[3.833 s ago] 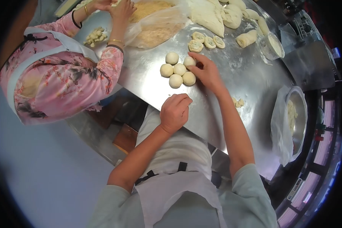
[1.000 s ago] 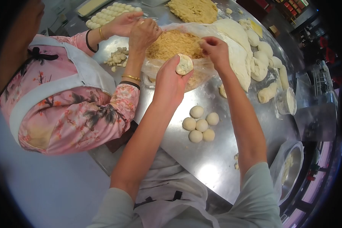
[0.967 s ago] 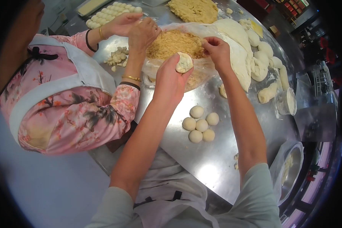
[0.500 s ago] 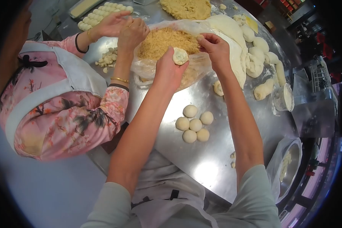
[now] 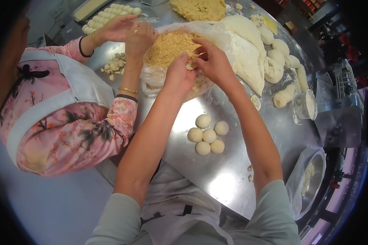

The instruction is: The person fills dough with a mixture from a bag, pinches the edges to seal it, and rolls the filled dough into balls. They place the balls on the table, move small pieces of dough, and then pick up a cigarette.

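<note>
My left hand [image 5: 179, 75] is curled around a small dough piece [image 5: 190, 65], holding it just in front of the bag of filling. Over that piece, my right hand [image 5: 213, 62] bends its thumb and fingers, with a little crumbly filling between them; the fingertips partly hide the dough. Behind both hands lies a heap of crumbly yellow filling [image 5: 167, 47] in a clear plastic bag [image 5: 151, 75]. Several round dough balls [image 5: 209, 135] sit in a cluster on the steel table [image 5: 184, 157], below my hands.
At left, a co-worker's hands [image 5: 139, 36] work near small dough bits [image 5: 114, 65] and rows of dough balls [image 5: 110, 16]. A big dough sheet [image 5: 247, 57], dough rolls [image 5: 283, 96], a floury tub [image 5: 306, 104] and a steel bowl [image 5: 313, 179] occupy the right side.
My right hand has moved left from the filling's right edge to the dough piece in my left hand. A cut dough piece near the sheet now shows beside my right forearm.
</note>
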Tool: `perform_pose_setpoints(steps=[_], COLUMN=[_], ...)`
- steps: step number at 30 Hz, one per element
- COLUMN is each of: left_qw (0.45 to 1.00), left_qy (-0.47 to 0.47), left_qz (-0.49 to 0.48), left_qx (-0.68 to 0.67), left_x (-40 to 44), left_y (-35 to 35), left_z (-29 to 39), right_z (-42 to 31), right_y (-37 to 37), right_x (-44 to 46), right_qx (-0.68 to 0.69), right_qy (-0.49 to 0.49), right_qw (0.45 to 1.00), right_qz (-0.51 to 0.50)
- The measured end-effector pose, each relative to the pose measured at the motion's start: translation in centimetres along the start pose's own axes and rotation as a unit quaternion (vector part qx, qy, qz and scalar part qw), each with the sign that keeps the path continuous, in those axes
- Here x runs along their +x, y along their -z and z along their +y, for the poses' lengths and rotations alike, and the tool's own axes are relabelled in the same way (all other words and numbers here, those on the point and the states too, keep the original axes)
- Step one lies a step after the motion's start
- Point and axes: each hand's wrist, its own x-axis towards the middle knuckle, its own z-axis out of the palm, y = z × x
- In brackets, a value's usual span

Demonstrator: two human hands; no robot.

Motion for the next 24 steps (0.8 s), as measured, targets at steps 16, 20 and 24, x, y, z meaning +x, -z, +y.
perform_pose_setpoints(steps=[16,20,24], left_qw=[0.998,0.999,0.998], left_qy=[-0.057,-0.045,-0.035], left_qz=[0.004,-0.019,-0.044], left_qx=[0.019,0.015,-0.012], left_x=[-0.2,-0.4,-0.7], left_y=[0.4,1.2,1.5], left_z=[-0.2,0.4,0.4], right_z=[2.6,3.5,7.2], right_y=[-1.8,-1.2,-1.4], right_x=[1.1,1.6,1.0], right_qx=[0.171,0.095,-0.167], right_qy=[-0.032,0.011,0.144], right_qw=[0.976,0.974,0.964], right_qz=[0.132,0.203,0.148])
